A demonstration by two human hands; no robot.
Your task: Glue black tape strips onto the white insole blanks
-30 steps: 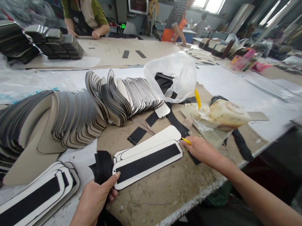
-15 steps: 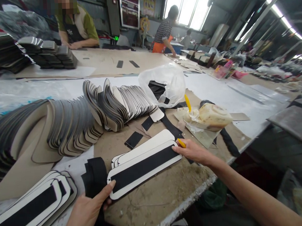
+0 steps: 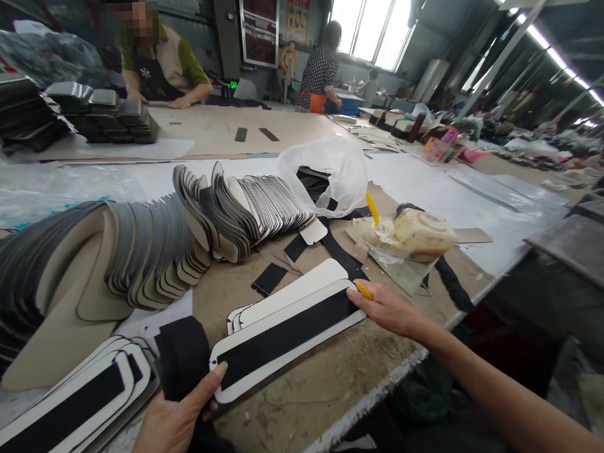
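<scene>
A long white panel point(image 3: 269, 387) with rounded corners lies slantwise before me, a black strip point(image 3: 287, 337) along its middle. My left hand point(image 3: 177, 412) grips its left end, thumb on top and fingers beneath. At the right end, my right hand point(image 3: 385, 306) pinches the corner and also holds a small yellow tool point(image 3: 363, 290), mostly hidden in the fingers. Just behind lie more white panels point(image 3: 295, 290), overlapping and without strips on the visible faces. A bundle of black strips point(image 3: 183, 355) sits beside my left hand. Farther left is a pile of panels with black strips point(image 3: 60, 414).
Long rows of curved grey and beige pieces point(image 3: 148, 253) stand at the left. Behind are a plastic bag point(image 3: 347, 174) of black pieces and a stained glue container point(image 3: 422, 231) with a yellow stick point(image 3: 372, 209). The table edge point(image 3: 369, 400) runs along the right. Two people work beyond.
The view has shifted slightly. My left hand and the panel's left end sit a little farther left and lower in view. Both hands keep their hold.
</scene>
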